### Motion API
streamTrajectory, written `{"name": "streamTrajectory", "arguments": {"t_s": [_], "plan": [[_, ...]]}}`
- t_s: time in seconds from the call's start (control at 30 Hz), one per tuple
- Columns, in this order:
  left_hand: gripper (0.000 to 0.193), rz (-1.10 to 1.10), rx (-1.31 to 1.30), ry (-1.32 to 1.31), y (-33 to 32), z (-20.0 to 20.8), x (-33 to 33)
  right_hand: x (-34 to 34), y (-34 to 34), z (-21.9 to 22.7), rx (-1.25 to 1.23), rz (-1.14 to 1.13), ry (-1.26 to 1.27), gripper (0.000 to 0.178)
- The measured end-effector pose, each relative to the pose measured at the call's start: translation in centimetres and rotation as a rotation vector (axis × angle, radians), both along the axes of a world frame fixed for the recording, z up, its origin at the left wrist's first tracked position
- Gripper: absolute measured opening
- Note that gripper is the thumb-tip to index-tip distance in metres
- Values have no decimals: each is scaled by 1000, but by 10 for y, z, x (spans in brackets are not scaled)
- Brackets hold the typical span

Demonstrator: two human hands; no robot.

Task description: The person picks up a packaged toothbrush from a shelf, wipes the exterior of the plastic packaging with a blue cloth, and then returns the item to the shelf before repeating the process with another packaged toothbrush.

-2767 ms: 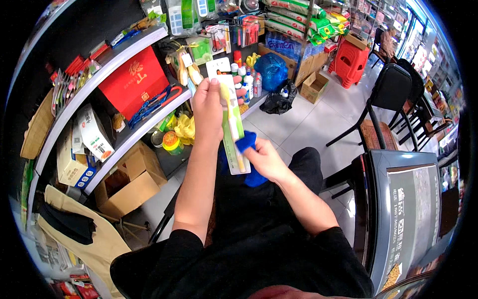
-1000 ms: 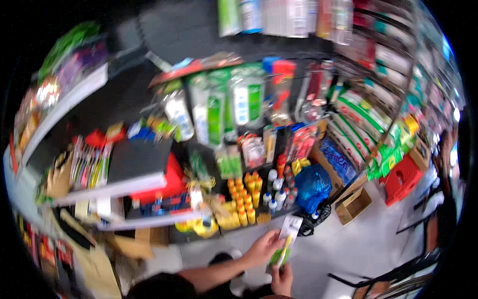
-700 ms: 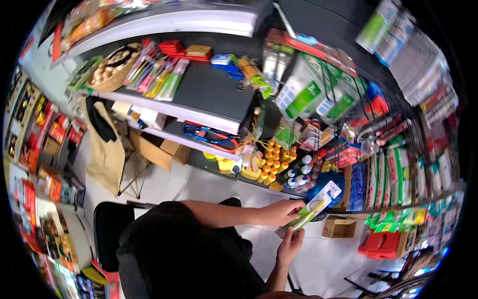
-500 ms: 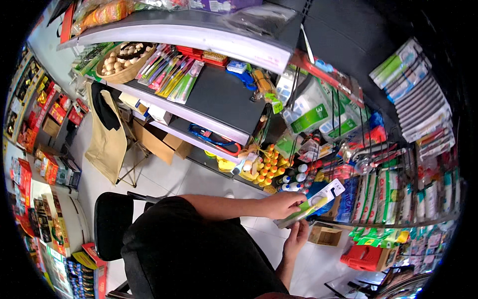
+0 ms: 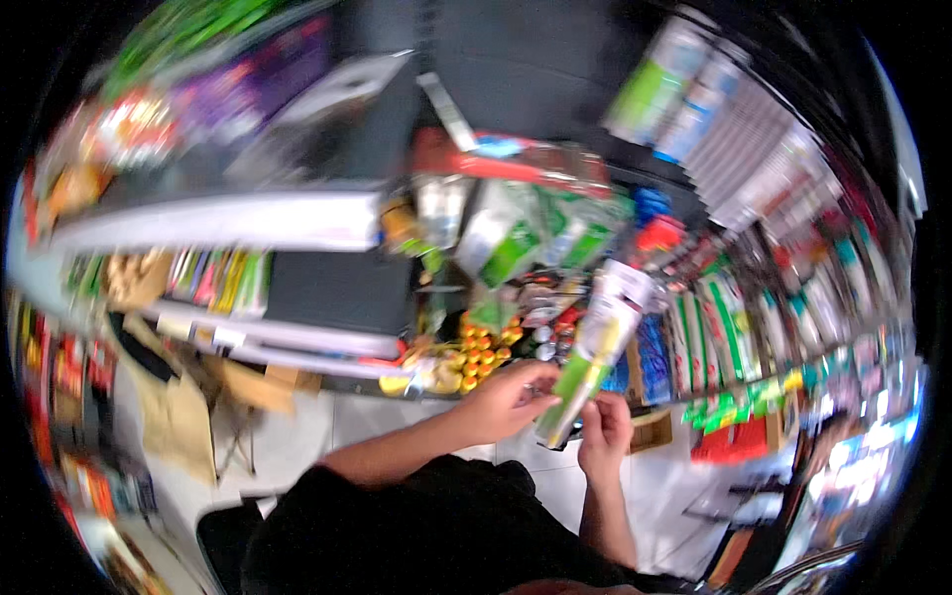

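Observation:
A long, flat hanging pack [image 5: 598, 342], white at its upper end and green below with a yellow strip down the middle, stands tilted in front of me. What is inside is too blurred to name. My left hand [image 5: 514, 402] is closed, thumb and fingers at the pack's left edge near its lower end. My right hand [image 5: 606, 433] grips the lower right edge, thumb and fingers bent round it.
Ahead stands a dark shelf [image 5: 342, 288] with similar slim colourful packs [image 5: 218, 281] and a basket [image 5: 139, 278]. Yellow-capped bottles [image 5: 483, 352] stand beyond my left hand. Hanging green-and-white packs [image 5: 714, 327] and a red container [image 5: 731, 441] are on the right. A beige folding chair [image 5: 174, 416] stands left.
The view has swung right, smearing the scene. The pack is now raised more upright. My left hand has shifted from across its middle to its lower left edge.

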State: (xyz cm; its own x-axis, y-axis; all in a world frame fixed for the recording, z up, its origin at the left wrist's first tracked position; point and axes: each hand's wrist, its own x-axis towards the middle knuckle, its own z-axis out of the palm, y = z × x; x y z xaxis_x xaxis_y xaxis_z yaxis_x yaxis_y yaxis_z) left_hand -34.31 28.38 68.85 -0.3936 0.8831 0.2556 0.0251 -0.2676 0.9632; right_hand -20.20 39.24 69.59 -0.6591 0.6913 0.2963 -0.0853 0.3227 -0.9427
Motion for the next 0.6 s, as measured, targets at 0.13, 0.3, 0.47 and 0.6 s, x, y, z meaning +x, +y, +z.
{"name": "streamTrajectory", "arguments": {"t_s": [0.13,0.3,0.47,0.6], "plan": [[23,144,25,15,97,54,32,25,111,43,31,98,-43,11],[16,316,44,288,209,144,102,71,239,134,25,203,234,18],[13,413,133,272,303,203,158,112,336,209,78,332,337,16],[15,520,209,336,346,238,186,127,380,248,163,401,409,15]]}}
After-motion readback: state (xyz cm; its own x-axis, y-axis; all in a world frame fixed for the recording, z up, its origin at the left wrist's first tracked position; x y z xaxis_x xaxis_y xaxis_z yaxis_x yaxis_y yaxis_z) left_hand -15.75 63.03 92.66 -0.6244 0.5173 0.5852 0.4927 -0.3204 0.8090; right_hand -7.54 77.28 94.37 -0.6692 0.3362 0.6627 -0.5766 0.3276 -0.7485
